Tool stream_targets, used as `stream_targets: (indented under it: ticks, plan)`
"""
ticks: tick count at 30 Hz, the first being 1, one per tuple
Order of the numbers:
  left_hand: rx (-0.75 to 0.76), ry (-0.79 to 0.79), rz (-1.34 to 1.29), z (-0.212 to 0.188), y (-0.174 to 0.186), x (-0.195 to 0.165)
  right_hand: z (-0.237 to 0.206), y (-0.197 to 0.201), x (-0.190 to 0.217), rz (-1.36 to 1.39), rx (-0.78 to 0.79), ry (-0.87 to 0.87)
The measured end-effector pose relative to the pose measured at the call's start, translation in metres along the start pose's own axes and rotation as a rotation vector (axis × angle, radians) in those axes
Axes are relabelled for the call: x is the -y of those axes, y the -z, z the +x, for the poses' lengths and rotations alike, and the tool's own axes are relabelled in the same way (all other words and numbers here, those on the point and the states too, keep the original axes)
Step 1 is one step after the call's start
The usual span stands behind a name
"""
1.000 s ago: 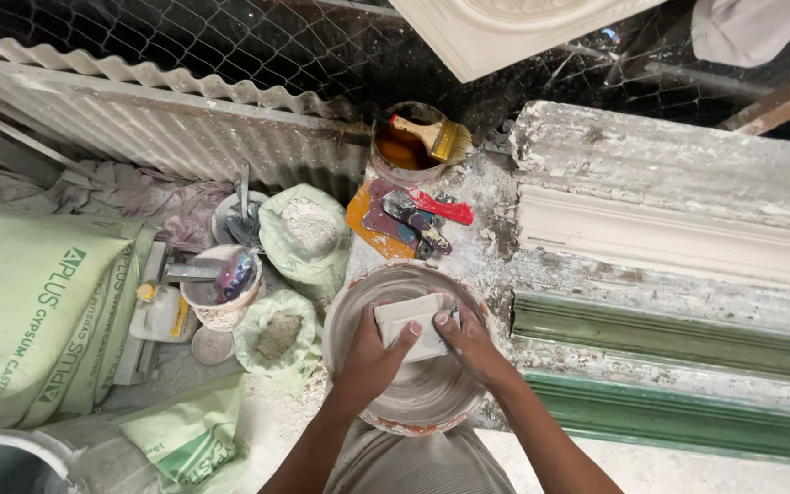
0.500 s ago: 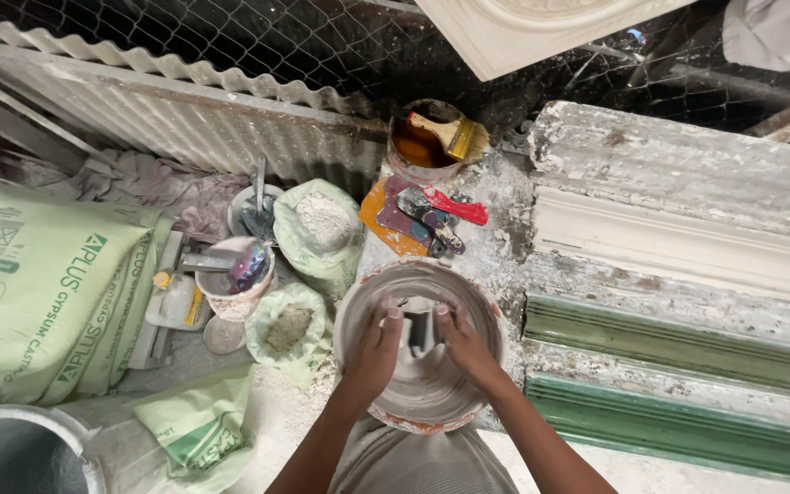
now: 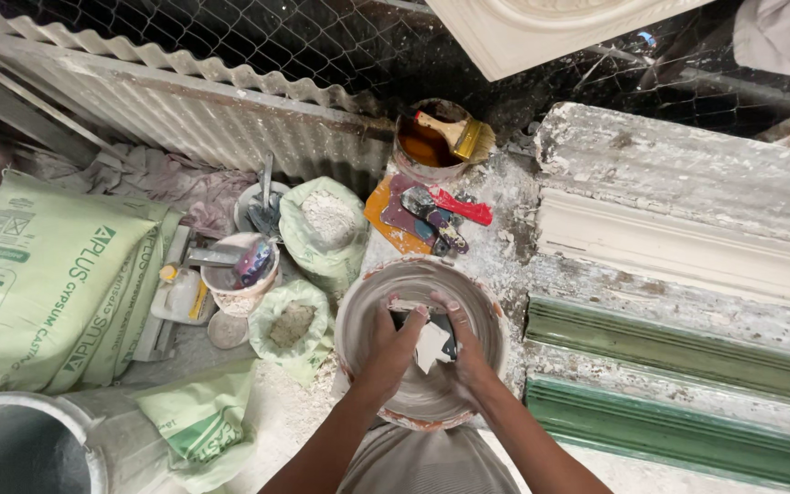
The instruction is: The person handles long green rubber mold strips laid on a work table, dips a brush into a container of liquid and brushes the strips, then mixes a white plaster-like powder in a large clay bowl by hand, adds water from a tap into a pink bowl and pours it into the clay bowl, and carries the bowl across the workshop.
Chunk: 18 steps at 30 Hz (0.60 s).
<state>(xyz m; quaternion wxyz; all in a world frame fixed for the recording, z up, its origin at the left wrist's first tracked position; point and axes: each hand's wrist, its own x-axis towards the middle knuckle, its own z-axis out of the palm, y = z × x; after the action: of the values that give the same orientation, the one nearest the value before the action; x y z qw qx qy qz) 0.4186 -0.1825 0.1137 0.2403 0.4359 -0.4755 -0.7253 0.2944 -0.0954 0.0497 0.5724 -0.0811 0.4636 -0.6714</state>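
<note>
1. My left hand (image 3: 393, 340) and right hand (image 3: 464, 344) closed together on a small flat white scraper (image 3: 431, 346), each pinching one side.
2. The scraper sat inside a plaster-smeared mixing bowl (image 3: 362, 311), near its middle.
3. Just beyond the bowl lay putty knives (image 3: 432, 212) on an orange board.
4. Farther off stood a tin (image 3: 418, 154) with a paintbrush (image 3: 456, 134).
5. To the left were open bags of powder (image 3: 324, 220) and a green gypsum sack (image 3: 38, 284).
6. To the right lay green and white mouldings (image 3: 678, 348).
</note>
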Motion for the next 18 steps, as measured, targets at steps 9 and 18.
stream_targets:
  ticks: [9,18]
  plan:
    - [0.075,-0.129,0.244,-0.012,0.015,-0.011,-0.013,-0.030,0.040,0.063,-0.201,-0.366]
    - [-0.153,-0.691,1.051,-0.020,-0.004,-0.023,0.003,0.023,0.014,-0.385,-0.081,-0.335]
